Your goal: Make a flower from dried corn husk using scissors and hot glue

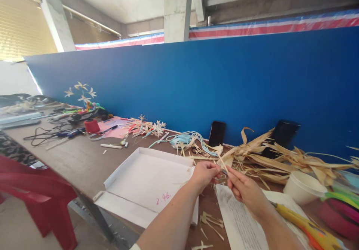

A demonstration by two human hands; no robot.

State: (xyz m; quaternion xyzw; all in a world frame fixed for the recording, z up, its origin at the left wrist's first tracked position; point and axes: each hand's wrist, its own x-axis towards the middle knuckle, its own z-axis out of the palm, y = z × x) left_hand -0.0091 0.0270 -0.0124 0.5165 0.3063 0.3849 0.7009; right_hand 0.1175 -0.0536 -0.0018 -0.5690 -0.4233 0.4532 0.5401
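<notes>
Both hands meet over the table, beside the white box. My right hand (246,192) pinches a thin pale husk strip (222,162), which slants up and left from the fingertips. Close against it, my left hand (205,174) is closed, its fingertips pressed together. A small dark, thin piece shows between the two hands; I cannot tell what it is or which hand has it. Dried corn husks (252,160) lie just beyond my right hand. Below the hands are several cut husk pieces (211,222).
The open white box (146,171) lies left of my arms. A printed sheet (238,220), yellow glue gun (305,223) and white cup (301,188) are at right. Two phones (217,133) lean on the blue partition (196,85). Husk flowers (151,127) and cables lie farther left.
</notes>
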